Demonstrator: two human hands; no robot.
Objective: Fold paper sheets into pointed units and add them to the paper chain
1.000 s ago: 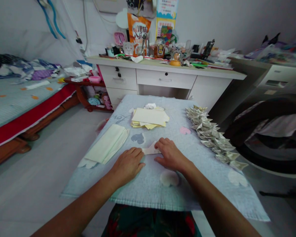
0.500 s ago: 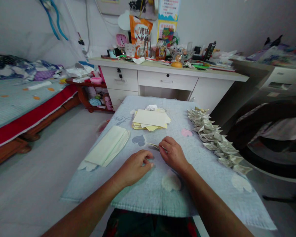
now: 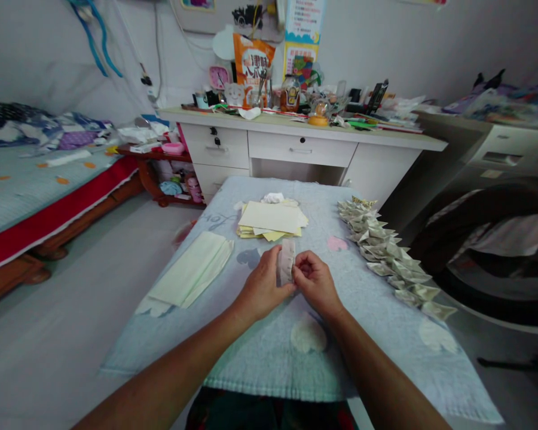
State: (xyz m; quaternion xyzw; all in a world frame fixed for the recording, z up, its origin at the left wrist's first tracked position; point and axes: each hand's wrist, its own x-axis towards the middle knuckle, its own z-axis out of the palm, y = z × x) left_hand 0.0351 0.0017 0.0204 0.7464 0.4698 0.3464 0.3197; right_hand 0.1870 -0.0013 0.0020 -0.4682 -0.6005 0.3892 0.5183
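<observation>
A folded strip of greyish paper stands upright between my two hands, above the middle of the cloth-covered table. My left hand is closed on its left side, with the thumb reaching below it. At its right edge, my right hand pinches the paper between thumb and curled fingers. Just beyond lies a stack of cream and yellow paper sheets. Folded pale green sheets rest to the left. Along the right side runs a row of pointed folded-paper pieces, set close together.
A light blue cloth covers the table. Behind it stands a white desk crowded with small items. On the right is a washing machine; on the left, a bed. Crumpled white paper sits behind the stack.
The folded paper, held low and flat by my right hand, is now raised upright. My left hand has moved right and up and taken hold of it too.
</observation>
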